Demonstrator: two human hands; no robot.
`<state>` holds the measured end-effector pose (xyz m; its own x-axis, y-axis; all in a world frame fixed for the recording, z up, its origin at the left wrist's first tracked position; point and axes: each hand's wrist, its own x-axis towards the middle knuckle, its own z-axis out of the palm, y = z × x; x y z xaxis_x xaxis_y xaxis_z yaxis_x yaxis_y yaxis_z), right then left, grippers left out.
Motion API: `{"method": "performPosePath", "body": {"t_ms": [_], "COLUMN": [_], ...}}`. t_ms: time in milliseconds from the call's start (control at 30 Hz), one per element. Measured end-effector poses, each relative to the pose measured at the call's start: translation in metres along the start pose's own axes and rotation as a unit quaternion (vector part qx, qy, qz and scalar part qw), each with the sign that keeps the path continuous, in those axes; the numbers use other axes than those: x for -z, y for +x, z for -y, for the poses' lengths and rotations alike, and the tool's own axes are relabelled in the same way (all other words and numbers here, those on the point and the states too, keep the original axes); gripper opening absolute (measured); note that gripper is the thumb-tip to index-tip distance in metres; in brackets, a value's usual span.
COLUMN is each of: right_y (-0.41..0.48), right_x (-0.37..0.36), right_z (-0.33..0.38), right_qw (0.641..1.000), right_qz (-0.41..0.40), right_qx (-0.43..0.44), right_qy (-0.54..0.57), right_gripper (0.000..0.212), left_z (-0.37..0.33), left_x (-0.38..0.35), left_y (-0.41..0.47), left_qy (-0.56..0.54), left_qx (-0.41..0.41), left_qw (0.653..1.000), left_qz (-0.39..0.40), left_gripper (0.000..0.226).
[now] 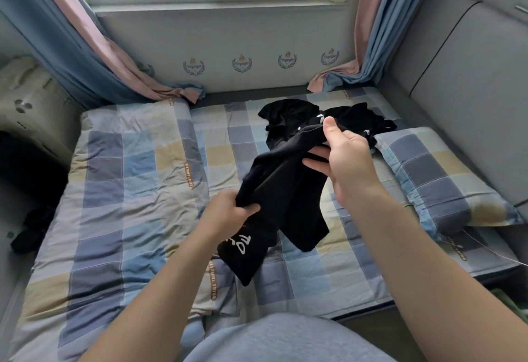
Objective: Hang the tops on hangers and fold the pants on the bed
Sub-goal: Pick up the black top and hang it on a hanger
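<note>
Checked bed (128, 190): left hand (228, 216) and right hand (345, 156) grip black garment (285, 190), lettering (245, 243) unreadable.

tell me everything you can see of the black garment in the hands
The black garment looks like soft matte cloth, crumpled, with white lettering near its lower end. It hangs slanting over the checked quilt. The left hand grips its bunched middle; the right hand pinches its upper end. Two loose ends droop. Top or pants: cannot tell.
</note>
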<state>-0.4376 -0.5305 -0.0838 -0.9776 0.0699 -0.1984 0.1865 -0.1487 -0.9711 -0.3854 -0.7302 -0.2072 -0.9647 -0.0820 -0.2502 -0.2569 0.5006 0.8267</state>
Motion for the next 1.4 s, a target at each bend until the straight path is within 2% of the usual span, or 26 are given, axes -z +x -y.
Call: {"method": "performPosePath", "body": {"t_ms": [33,100,233,367,433,500,533,600,667,733,833,900,933,1033,1133,1200,1333,1400], "right_y": [0.003,0.007,0.015,0.021,0.021,0.019,0.016,0.003,-0.015,-0.030,-0.040,-0.036,-0.032,-0.021,-0.014,-0.013,-0.005,0.000], "right_x": [0.001,0.004,0.002,0.007,0.015,0.022,0.024,0.028,0.031,0.029,0.016,0.008,0.007,0.015,0.038,0.054,0.066,0.061], "right_z": [0.002,0.002,-0.007,-0.017,-0.025,-0.034,-0.040,-0.051,-0.062,-0.075,-0.098,-0.112,-0.119,-0.136,-0.160,-0.169,-0.158,-0.143], "right_qw": [1.000,1.000,1.000,0.996,0.990,0.979,0.977,0.982,0.976,0.963,0.952,0.954,0.949,0.915,0.870,0.855,0.879,0.906], "right_qz": [-0.007,-0.012,0.009,0.061,0.102,0.116,0.105,0.079,0.109,0.186,0.243,0.210,0.194,0.203,0.216,0.212,0.164,0.133], "right_qx": [-0.001,-0.007,-0.030,-0.055,-0.080,-0.099,-0.090,-0.003,0.099,0.119,0.068,0.054,0.053,-0.003,-0.082,-0.111,-0.085,-0.063], "right_qy": [0.010,0.013,-0.005,-0.018,-0.059,-0.133,-0.162,-0.173,-0.159,-0.156,-0.171,-0.208,-0.243,-0.348,-0.437,-0.460,-0.439,-0.396], "right_gripper": [0.033,0.032,0.028,0.019,0.018,0.028,0.033,0.021,0.018,0.028,0.031,0.008,0.010,0.024,0.019,0.013,0.023,0.033], "left_z": [0.006,0.010,-0.006,-0.038,-0.054,-0.068,-0.075,-0.088,-0.099,-0.107,-0.114,-0.117,-0.118,-0.118,-0.114,-0.111,-0.102,-0.097], "left_x": [-0.002,-0.006,-0.012,0.002,0.011,0.018,0.022,0.027,0.030,0.030,0.028,0.027,0.028,0.036,0.052,0.060,0.058,0.053], "left_y": [-0.001,-0.006,-0.007,-0.010,-0.014,-0.017,-0.018,-0.021,-0.024,-0.027,-0.032,-0.035,-0.036,-0.036,-0.033,-0.032,-0.027,-0.026], "left_qy": [-0.040,-0.141,-0.272,-0.349,-0.399,-0.457,-0.485,-0.524,-0.542,-0.538,-0.528,-0.528,-0.527,-0.526,-0.535,-0.542,-0.534,-0.499], "left_qx": [0.042,0.088,0.131,0.107,0.101,0.103,0.100,0.079,0.057,0.039,0.027,0.025,0.024,0.019,0.009,0.002,0.014,0.026], "left_qw": [0.998,0.986,0.953,0.930,0.911,0.883,0.868,0.848,0.838,0.842,0.848,0.848,0.849,0.849,0.839,0.833,0.838,0.862], "left_qz": [-0.002,-0.014,-0.021,-0.028,-0.027,-0.026,-0.027,-0.027,-0.021,-0.020,-0.024,-0.021,-0.022,-0.052,-0.098,-0.114,-0.106,-0.088], "left_gripper": [0.007,0.018,0.019,0.020,0.019,0.021,0.022,0.021,0.020,0.022,0.027,0.029,0.029,0.025,0.021,0.023,0.029,0.031]}}
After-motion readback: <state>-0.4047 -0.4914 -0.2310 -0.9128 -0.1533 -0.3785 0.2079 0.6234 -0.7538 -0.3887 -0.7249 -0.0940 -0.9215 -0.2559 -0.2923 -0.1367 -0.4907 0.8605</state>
